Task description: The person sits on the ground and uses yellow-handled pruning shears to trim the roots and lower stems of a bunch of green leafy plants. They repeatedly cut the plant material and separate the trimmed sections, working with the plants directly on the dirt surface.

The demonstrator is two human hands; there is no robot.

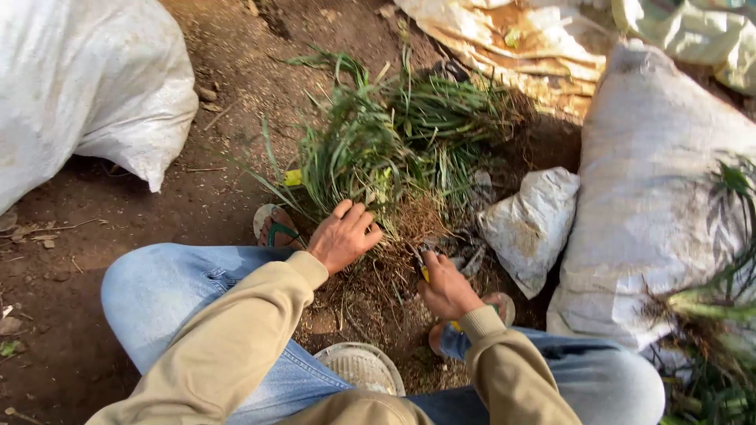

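Green grass clump [378,149] lay under our left hand [342,236], fingers clenched on its brown roots [409,224]. Our right hand [447,287] squeezed yellow-handled cutters [426,266] just beside those fingers; most roots looked uncut.

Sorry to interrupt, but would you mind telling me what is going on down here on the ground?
A person in jeans and a tan top sits low over bare soil. The left hand grips a clump of grassy green plants near its brown roots, while the right hand holds a yellow-handled cutting tool against the root mass. Full white sacks stand on both sides, and a pale woven basket sits between the knees.
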